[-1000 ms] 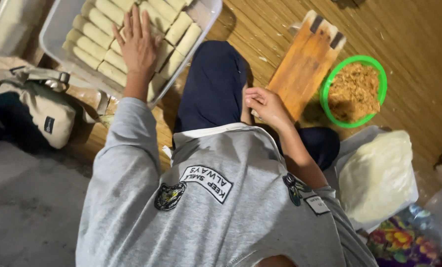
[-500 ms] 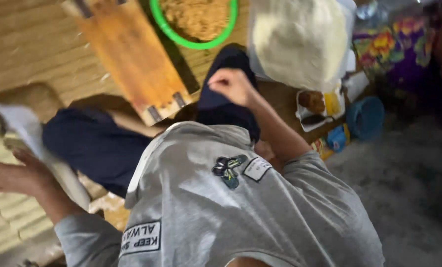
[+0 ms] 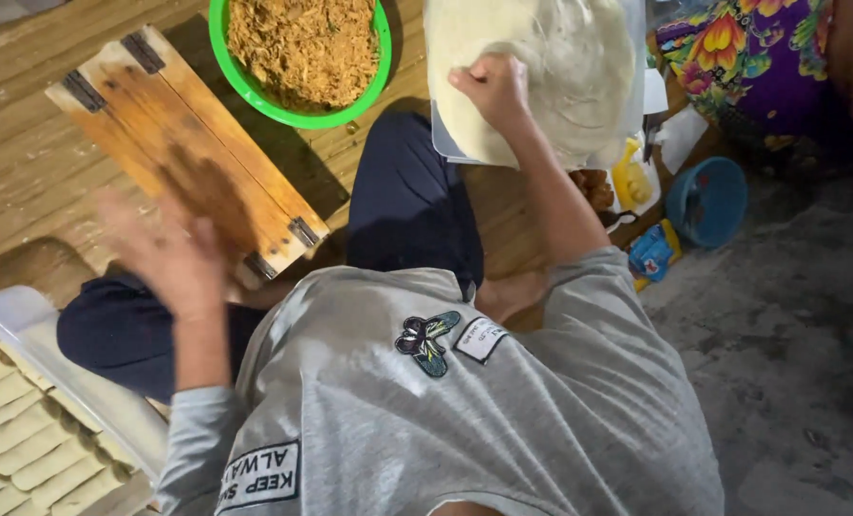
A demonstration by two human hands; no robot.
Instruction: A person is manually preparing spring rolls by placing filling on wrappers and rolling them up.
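Woven bamboo flooring (image 3: pixel 25 162) carried everything within arm's reach of the seated person. Right hand (image 3: pixel 491 88) pinched the stack of thin pale round wrappers (image 3: pixel 560 67), fingers curled closed on the top sheet's edge. Left hand (image 3: pixel 164 258), blurred, hung open and empty over the wooden board (image 3: pixel 188 143), beside the green bowl of shredded brown filling (image 3: pixel 300 48).

- Wrappers (image 3: pixel 560 86): your right hand (image 3: pixel 491 88) pinches the near edge of a pale, thin, round stack, lying flat under your fingertips and spreading beyond them.
- Board (image 3: pixel 183 158): a brown wooden slab, flat, just beyond your blurred, spread left hand (image 3: pixel 164 253).
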